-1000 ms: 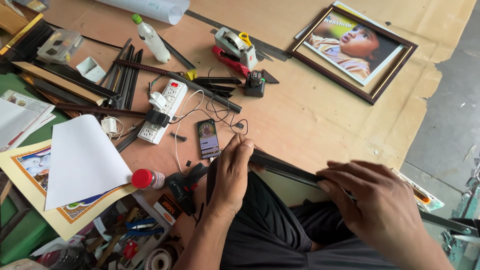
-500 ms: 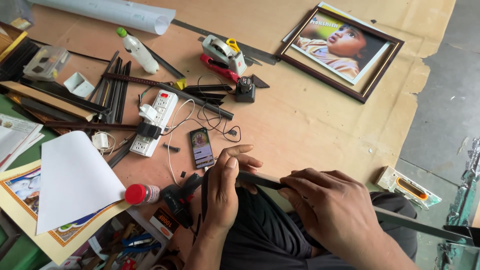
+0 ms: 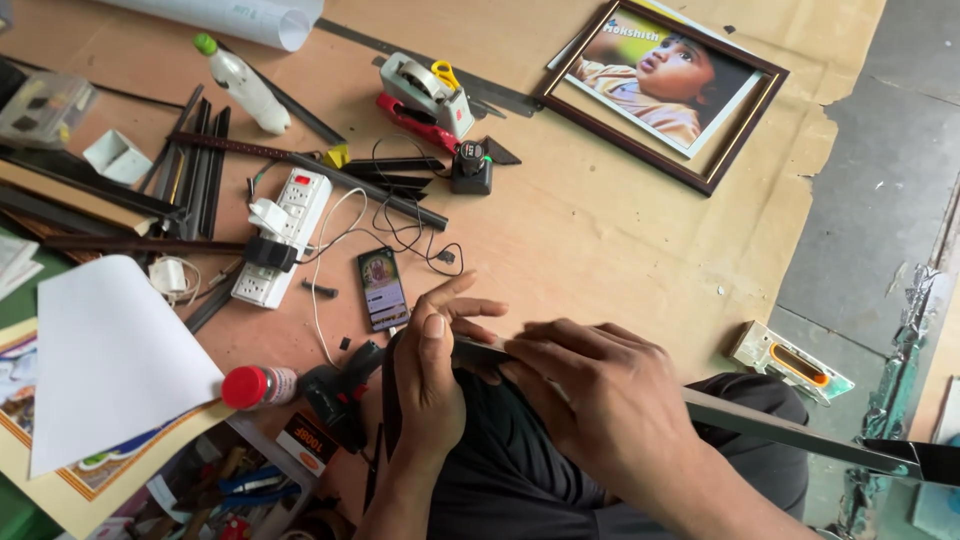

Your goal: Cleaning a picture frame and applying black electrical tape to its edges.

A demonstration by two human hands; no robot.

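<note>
The left hand (image 3: 432, 375) stood edge-up over the lap, thumb straight and fingers loosely spread, pinching the left end of a long dark frame moulding strip (image 3: 790, 428). The right hand (image 3: 590, 400) lay palm-down across the strip just right of it, fingers curled over and pressing; the two hands almost touched. The strip ran right and slightly nearer, past the knee, ending near the right edge. Just beyond the left fingertips lay a phone (image 3: 383, 288). Bare cardboard sheet (image 3: 600, 230) opened farther off, up to the framed photograph (image 3: 662, 88).
</note>
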